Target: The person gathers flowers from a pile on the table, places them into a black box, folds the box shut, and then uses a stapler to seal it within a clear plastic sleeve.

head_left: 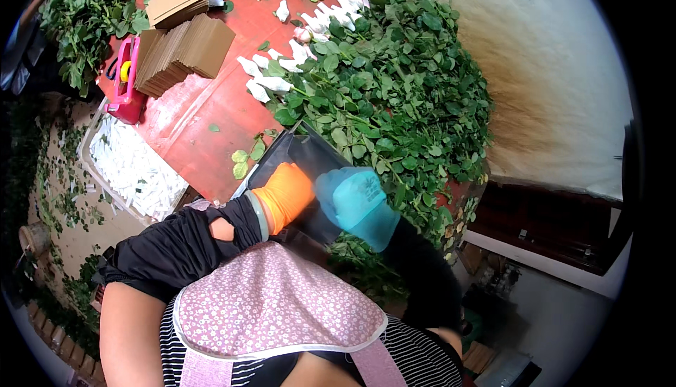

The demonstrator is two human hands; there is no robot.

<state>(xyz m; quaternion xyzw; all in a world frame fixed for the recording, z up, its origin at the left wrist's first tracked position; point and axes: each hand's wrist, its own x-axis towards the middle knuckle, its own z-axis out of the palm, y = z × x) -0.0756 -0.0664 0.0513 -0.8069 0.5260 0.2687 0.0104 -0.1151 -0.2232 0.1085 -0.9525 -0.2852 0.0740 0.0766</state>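
Observation:
My left hand (287,191), in an orange glove, reaches over a dark, shiny tray-like piece (304,149) at the table's front edge. Its fingers point away and down, so their grip does not show. To its right is my right hand (350,198) in a blue glove, blurred by motion, its fingers hard to make out. Whether either hand holds anything cannot be seen. Beyond and beside my right hand lies a big heap of leafy rose stems (401,84). White-wrapped buds (271,83) stick out along the heap's left side.
Stacks of folded brown cardboard (186,52) stand on the red table (186,123). A pink tape dispenser (127,84) is beside them, near a bin of small white strips (134,169). More leafy stems (88,17) lie far left. A pale, stained wall (549,70) rises at the right.

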